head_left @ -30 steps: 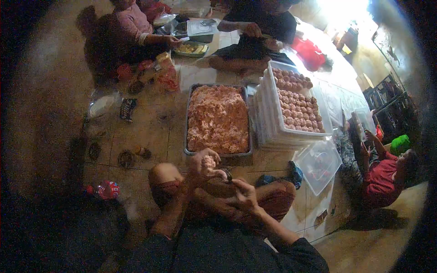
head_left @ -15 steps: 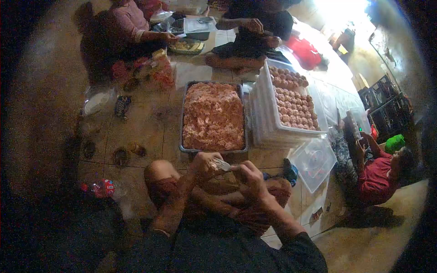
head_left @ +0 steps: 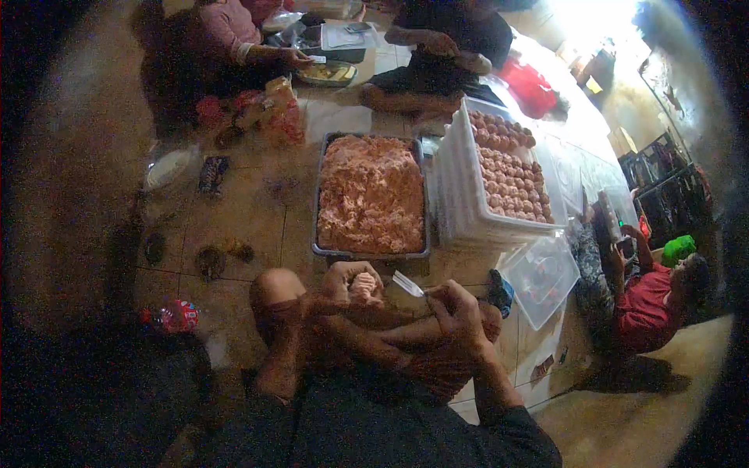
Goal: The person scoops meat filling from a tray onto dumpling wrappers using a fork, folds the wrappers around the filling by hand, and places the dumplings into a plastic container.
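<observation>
My left hand is curled around a lump of pinkish meat paste, which bulges out at the top of the fist. In my right hand is a pale, shiny fork, pinched by its handle, its head pointing up and left. A small gap separates the fork from the lump. Just beyond both hands sits a dark rectangular tub, heaped with the same meat paste. To its right rises a stack of clear plastic trays; rows of meatballs fill the top one.
A clear lid lies on the tiled floor at right. Nearby sits a person in a red shirt. Two other people work at the back, around a green-rimmed dish. A red-labelled bottle lies at left.
The fork has moved away from my left hand to the right, carried by my right hand. The meat lump now shows bulging from my left fist. The view has shifted slightly.
</observation>
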{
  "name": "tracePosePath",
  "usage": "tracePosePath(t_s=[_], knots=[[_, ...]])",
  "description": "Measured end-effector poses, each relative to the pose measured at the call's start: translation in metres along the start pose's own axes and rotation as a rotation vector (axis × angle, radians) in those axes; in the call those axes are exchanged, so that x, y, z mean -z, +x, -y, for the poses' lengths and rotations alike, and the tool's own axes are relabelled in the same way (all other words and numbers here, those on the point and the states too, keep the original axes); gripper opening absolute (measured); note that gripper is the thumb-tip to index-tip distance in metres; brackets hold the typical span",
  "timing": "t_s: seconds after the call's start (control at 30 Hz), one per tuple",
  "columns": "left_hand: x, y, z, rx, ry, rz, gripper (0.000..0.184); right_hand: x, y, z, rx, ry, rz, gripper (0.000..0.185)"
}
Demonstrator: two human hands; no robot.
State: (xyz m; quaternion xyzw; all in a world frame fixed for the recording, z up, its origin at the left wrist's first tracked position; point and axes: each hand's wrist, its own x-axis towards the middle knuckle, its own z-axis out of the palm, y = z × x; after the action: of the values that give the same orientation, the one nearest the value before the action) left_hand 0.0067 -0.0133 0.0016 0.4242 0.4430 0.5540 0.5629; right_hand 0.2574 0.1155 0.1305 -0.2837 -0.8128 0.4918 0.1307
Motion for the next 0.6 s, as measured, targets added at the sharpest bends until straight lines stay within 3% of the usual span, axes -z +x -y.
tracePosePath(t_s=[0.07, 0.1, 0.2, 0.23, 0.27, 0.37, 0.43, 0.5, 0.53, 0.6], knots=[[-0.034, -0.007, -0.058, -0.126, 0.396, -0.125, 0.034, -0.014, 0.000, 0.020, -0.043, 0.093, -0.094, 0.012], [-0.036, -0.004, -0.055, -0.127, 0.396, -0.121, 0.034, -0.021, 0.002, 0.012, 0.168, -0.108, -0.088, 0.012], [-0.031, 0.001, -0.041, -0.262, 0.434, -0.176, 0.031, -0.020, 0.001, 0.009, 0.198, -0.064, -0.015, 0.012], [-0.030, -0.003, -0.037, -0.122, 0.491, -0.265, 0.030, -0.012, -0.002, 0.028, 0.026, 0.022, -0.008, 0.012], [-0.028, -0.008, -0.029, 0.025, 0.541, -0.354, 0.028, -0.015, 0.001, 0.029, 0.042, 0.021, -0.006, 0.012], [-0.017, 0.008, -0.005, -0.047, 0.318, -0.290, 0.029, -0.026, -0.002, 0.030, -0.031, 0.052, -0.114, 0.010], [-0.013, 0.011, -0.008, -0.091, 0.257, -0.265, 0.030, -0.026, -0.002, 0.033, 0.039, 0.036, -0.156, 0.009], [-0.013, 0.005, -0.016, -0.229, 0.153, -0.105, 0.030, -0.025, 0.001, 0.040, 0.098, 0.018, -0.186, 0.009], [-0.014, 0.004, -0.019, -0.178, 0.184, -0.086, 0.029, -0.025, 0.003, 0.047, 0.121, 0.009, -0.198, 0.009], [-0.014, 0.002, -0.023, -0.078, 0.248, -0.043, 0.028, -0.034, 0.004, 0.034, 0.064, 0.050, -0.013, 0.009]])
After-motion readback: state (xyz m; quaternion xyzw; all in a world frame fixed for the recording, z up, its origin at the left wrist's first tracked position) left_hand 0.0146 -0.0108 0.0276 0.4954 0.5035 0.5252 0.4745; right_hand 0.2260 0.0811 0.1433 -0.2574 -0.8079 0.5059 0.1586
